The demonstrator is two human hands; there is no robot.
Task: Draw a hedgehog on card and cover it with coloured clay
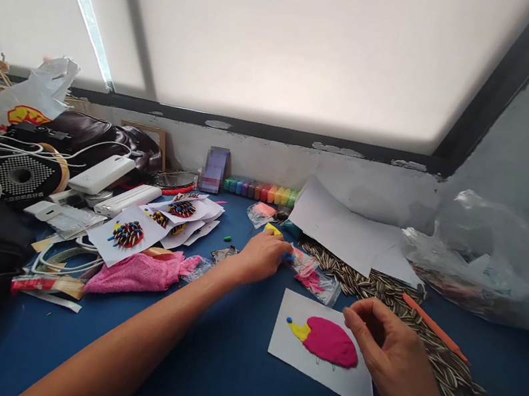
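Note:
My left hand (262, 256) reaches forward over the blue table, its fingers curled down beside a clear packet of pink clay (314, 281). Yellow clay (273, 229) shows just beyond its knuckles; what lies under the fingertips is hidden. My right hand (394, 358) is closed, thumb and forefinger pinched together at the upper right edge of a white paper card (287, 367). I cannot make out anything between those fingertips. On the card lies a flat magenta clay body (332, 342) with a yellow clay snout (299, 330) and a blue clay nose (289, 320). Short drawn legs show below.
Striped sunflower seeds (455, 392) spread along the right, with an orange pencil-like stick (435, 328) on them. White sheets (340, 228) and a plastic bag (491, 263) stand behind. Leftward are finished seed-covered cards (129, 235), a pink cloth (140, 275), power banks (102, 173) and coloured clay blocks (258, 190).

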